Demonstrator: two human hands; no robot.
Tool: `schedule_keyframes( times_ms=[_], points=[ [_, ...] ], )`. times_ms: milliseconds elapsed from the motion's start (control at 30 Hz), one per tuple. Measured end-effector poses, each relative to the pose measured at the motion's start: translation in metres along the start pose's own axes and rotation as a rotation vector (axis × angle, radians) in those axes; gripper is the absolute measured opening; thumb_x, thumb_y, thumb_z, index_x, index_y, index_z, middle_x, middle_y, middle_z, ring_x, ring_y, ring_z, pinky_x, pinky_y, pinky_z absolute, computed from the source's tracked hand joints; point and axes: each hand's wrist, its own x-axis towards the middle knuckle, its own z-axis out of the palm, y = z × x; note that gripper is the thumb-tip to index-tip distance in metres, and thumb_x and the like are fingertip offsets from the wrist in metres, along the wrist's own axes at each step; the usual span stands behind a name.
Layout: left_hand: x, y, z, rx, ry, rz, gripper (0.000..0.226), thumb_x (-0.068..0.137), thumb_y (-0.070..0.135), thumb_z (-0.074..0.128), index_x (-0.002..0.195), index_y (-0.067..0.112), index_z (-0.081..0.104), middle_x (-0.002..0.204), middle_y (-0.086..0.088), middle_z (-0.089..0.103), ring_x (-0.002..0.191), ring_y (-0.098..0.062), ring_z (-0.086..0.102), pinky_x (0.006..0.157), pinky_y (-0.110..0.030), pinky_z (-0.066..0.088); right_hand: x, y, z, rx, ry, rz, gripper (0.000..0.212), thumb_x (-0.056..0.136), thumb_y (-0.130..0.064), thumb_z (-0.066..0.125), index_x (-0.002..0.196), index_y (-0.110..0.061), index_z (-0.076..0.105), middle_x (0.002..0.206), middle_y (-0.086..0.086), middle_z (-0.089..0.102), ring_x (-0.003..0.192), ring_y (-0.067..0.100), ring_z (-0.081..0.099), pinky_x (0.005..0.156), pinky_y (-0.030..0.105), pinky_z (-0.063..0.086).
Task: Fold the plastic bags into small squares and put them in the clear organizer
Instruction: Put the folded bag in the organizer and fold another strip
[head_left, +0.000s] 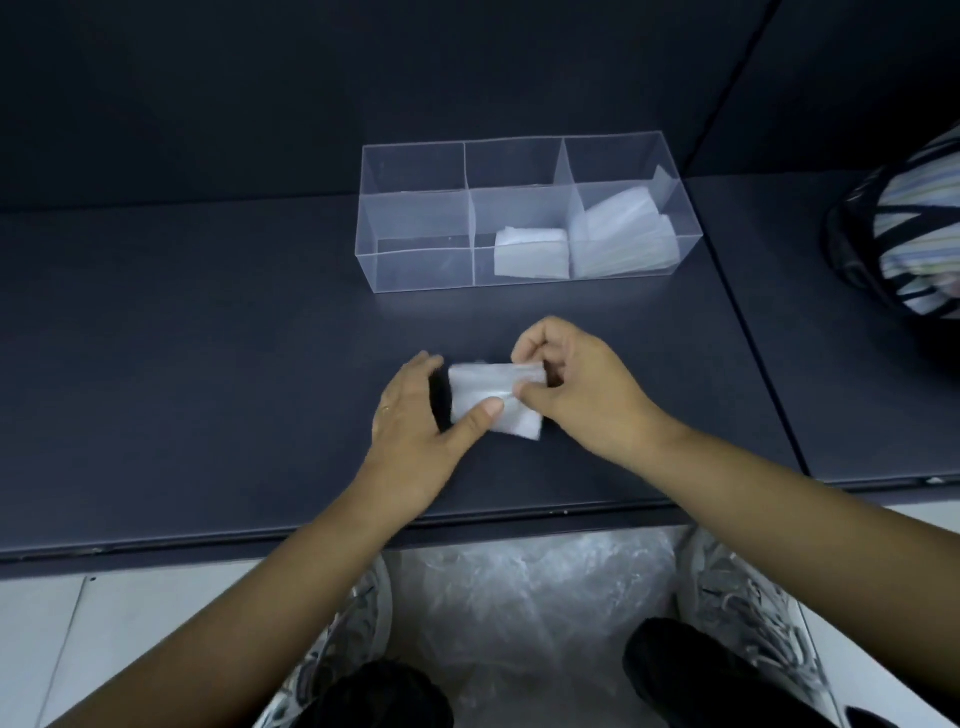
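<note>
On the dark tabletop (208, 364), before the clear organizer (415, 270), a folded plastic bag (485, 396) is pinched by left hand (415, 431) and right hand (582, 395). Thin, slippery film; likely springs open, best gripped at folded edges.

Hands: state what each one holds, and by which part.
Both hold one folded plastic bag. The left hand grips its left side, thumb on top; the right hand pinches its right edge.
</note>
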Motion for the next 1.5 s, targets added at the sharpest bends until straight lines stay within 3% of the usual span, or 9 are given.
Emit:
schedule_keyframes(
  times_ms=[67,167,333,467,667,867,1067,1300,1500],
  points=[
    [0.003,0.012,-0.012,-0.206,-0.193,-0.002,0.109,0.060,0.065,0.067,0.150,0.034,0.014,0.146,0.021,0.031,0.134,0.004,0.031,0.108,-0.021,0.031,-0.006,-0.009,-0.015,0.047,-0.075,-0.068,0.028,0.081,0.001,0.066,0.097,-0.020,0.056,0.080,0.014,0.064,0.072,0.029,0.055,0.069,0.034,0.048],
    [0.014,0.027,-0.020,-0.460,-0.342,0.013,0.076,0.064,0.032,0.080,0.133,0.025,0.051,0.120,0.011,0.064,0.102,0.002,0.062,0.079,-0.011,0.048,-0.009,-0.020,-0.031,0.165,-0.128,-0.075,0.034,0.082,0.000,0.069,0.107,-0.021,0.059,0.083,0.019,0.064,0.075,0.029,0.055,0.074,0.034,0.048],
    [0.037,0.054,-0.023,-0.571,-0.103,0.098,0.026,0.077,0.006,0.075,0.099,0.018,0.069,0.091,0.005,0.075,0.084,-0.007,0.069,0.072,-0.015,0.052,0.013,-0.023,-0.048,0.182,-0.034,0.131,0.010,0.080,-0.014,0.075,0.081,-0.009,0.066,0.066,-0.003,0.065,0.058,0.003,0.055,0.060,0.011,0.043],
    [0.070,0.060,-0.042,-0.394,0.198,0.194,0.015,0.086,0.009,0.069,0.092,0.023,0.067,0.071,0.010,0.065,0.066,0.001,0.060,0.070,-0.010,0.046,0.070,-0.027,-0.077,0.067,0.240,0.186,0.028,0.078,-0.027,0.078,0.086,-0.002,0.068,0.085,0.005,0.067,0.078,0.009,0.058,0.074,0.022,0.049],
    [0.083,0.028,-0.022,0.596,0.173,0.344,0.064,0.097,0.041,0.046,0.150,0.012,0.024,0.156,-0.005,0.024,0.146,-0.021,0.013,0.119,-0.036,0.008,0.151,-0.025,-0.081,-0.546,0.213,0.272,0.040,0.084,-0.039,0.070,0.105,-0.005,0.064,0.114,0.007,0.063,0.100,0.022,0.058,0.072,0.026,0.037],
    [0.080,0.012,-0.014,0.738,0.176,0.367,0.072,0.099,0.045,0.036,0.153,0.009,0.004,0.161,-0.003,-0.005,0.147,-0.019,-0.014,0.118,-0.039,-0.012,0.161,-0.015,-0.065,-1.105,0.307,0.209,0.033,0.079,-0.037,0.071,0.095,-0.014,0.054,0.108,0.009,0.063,0.106,0.030,0.055,0.101,0.041,0.027],
    [0.014,-0.013,0.017,0.763,0.035,0.386,0.076,0.092,0.058,0.014,0.153,0.012,0.009,0.162,-0.002,0.001,0.147,-0.017,-0.010,0.117,-0.038,-0.014,0.104,-0.031,-0.057,-0.788,0.470,-0.118,0.040,0.081,-0.031,0.070,0.112,-0.011,0.052,0.110,0.006,0.058,0.099,0.025,0.056,0.089,0.036,0.035],
    [-0.018,-0.041,0.027,0.859,-0.028,0.405,0.078,0.091,0.063,0.007,0.153,0.017,0.012,0.161,-0.001,0.006,0.148,-0.016,0.000,0.120,-0.044,0.000,-0.103,0.027,0.006,-0.537,-0.161,-0.493,0.027,0.091,-0.040,0.051,0.080,-0.022,0.067,0.077,-0.009,0.063,0.067,0.009,0.060,0.059,0.024,0.046],
    [-0.017,-0.043,0.028,0.858,-0.015,0.415,0.077,0.093,0.064,0.007,0.154,0.018,0.011,0.161,0.000,0.005,0.148,-0.014,-0.003,0.120,-0.043,-0.003,-0.133,0.151,0.015,-1.055,-0.585,-0.071,0.044,0.096,-0.038,0.046,0.138,-0.025,0.040,0.142,-0.002,0.039,0.131,0.016,0.035,0.105,0.032,0.022]
  ],
)
